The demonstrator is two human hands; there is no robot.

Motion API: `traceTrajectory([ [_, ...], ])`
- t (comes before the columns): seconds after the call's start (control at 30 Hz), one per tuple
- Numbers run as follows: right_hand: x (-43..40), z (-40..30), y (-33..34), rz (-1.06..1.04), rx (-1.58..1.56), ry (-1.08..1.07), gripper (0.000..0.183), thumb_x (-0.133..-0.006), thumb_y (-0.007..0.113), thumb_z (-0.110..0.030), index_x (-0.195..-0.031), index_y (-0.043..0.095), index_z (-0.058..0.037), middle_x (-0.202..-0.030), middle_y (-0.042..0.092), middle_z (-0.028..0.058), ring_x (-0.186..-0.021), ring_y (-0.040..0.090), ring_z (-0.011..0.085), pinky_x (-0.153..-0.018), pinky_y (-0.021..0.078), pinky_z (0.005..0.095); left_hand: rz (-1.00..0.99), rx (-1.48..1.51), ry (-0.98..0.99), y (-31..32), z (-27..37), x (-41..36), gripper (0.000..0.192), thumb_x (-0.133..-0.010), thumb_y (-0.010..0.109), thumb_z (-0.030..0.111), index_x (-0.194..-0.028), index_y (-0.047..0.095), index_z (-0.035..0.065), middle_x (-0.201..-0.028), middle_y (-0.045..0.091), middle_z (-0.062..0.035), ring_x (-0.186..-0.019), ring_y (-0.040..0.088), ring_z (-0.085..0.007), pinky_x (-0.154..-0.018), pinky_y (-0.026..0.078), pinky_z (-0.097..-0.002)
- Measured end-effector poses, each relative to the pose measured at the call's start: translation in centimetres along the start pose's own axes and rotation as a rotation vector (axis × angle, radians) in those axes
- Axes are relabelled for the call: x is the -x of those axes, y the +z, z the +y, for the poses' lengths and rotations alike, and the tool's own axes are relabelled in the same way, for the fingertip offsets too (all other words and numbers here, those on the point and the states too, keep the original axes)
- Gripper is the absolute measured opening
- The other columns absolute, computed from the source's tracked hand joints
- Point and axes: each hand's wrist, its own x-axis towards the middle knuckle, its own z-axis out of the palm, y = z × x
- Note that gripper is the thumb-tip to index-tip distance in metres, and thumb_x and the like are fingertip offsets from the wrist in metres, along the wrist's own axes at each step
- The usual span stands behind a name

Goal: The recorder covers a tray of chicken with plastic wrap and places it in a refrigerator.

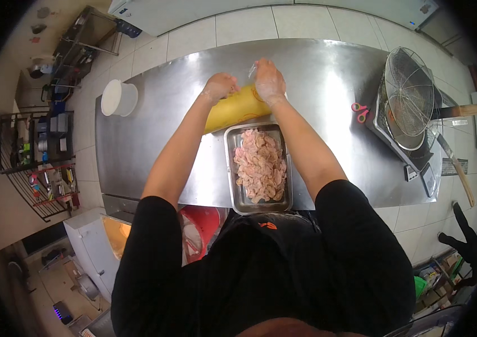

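A large yellow roll of plastic wrap (pixel 238 110) lies slightly slanted on the steel table. Over its left part is my left hand (pixel 220 86), with bent fingers at the roll's far side; whether it grips the film cannot be made out. My right hand (pixel 270 82) is at the roll's right end, its fingers closed on a bit of clear plastic film (pixel 252 70). Both hands look dusted with something whitish. Between my forearms, at the near table edge, stands a rectangular metal tray (pixel 229 168) with a heap of pale pink, thin pieces of raw meat (pixel 261 166).
On the steel table (pixel 150 139), a white tub (pixel 119 98) stands left. Pink-handled scissors (pixel 360 112) lie right, beside a wire strainer (pixel 409 90) resting over a metal pot. A small scale (pixel 411 172) sits at the right corner. Below the near edge is a red bucket (pixel 206 223).
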Motion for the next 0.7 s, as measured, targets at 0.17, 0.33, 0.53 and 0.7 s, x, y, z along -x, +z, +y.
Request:
traceTrajectory([
  [0.17,0.5,0.1,-0.1,0.012,0.0,0.004,0.02,-0.097,0.043,-0.021,-0.101,0.056,-0.006,-0.1,0.061,0.019,-0.091,0.062,0.0392,-0.079,0.0494,0.0488,0.235,0.447,0.046,0.5,-1.1,1.7,0.019,-0.092,0.059,0.022,-0.098,0.063,0.0038,-0.082,0.065,-0.0099,-0.072,0.064,-0.021,-0.066,0.05,-0.0372],
  [0.33,0.2,-0.4,-0.2,0.018,0.006,-0.01,0.021,-0.097,0.042,-0.021,-0.099,0.056,-0.0046,-0.099,0.061,0.0192,-0.09,0.062,0.0388,-0.078,0.0493,0.0486,0.813,-0.469,0.494,-3.3,-6.0,0.3,0.014,-0.085,0.064,0.013,-0.098,0.066,0.0084,-0.084,0.06,-0.0152,-0.083,0.06,-0.0335,-0.075,0.048,-0.0424],
  [0.53,0.1,-0.8,0.2,-0.002,-0.019,-0.016,0.025,-0.099,0.04,-0.023,-0.099,0.056,-0.004,-0.099,0.061,0.0196,-0.093,0.061,0.0385,-0.081,0.0485,0.0485,0.499,-0.7,0.607,-4.5,-7.9,1.1,0.014,-0.084,0.063,0.018,-0.095,0.071,0.0127,-0.108,0.061,-0.0129,-0.101,0.057,-0.0332,-0.086,0.046,-0.0407],
  [0.7,-2.0,0.2,0.8,-0.07,-0.019,0.087,0.035,-0.1,0.035,-0.028,-0.103,0.059,-0.0036,-0.108,0.062,0.0204,-0.104,0.059,0.0388,-0.088,0.0469,0.0475,0.286,-0.706,0.864,2.1,-4.2,6.8,0.035,-0.082,0.066,0.024,-0.115,0.063,0.0139,-0.116,0.059,-0.0076,-0.111,0.054,-0.0292,-0.093,0.044,-0.0415],
])
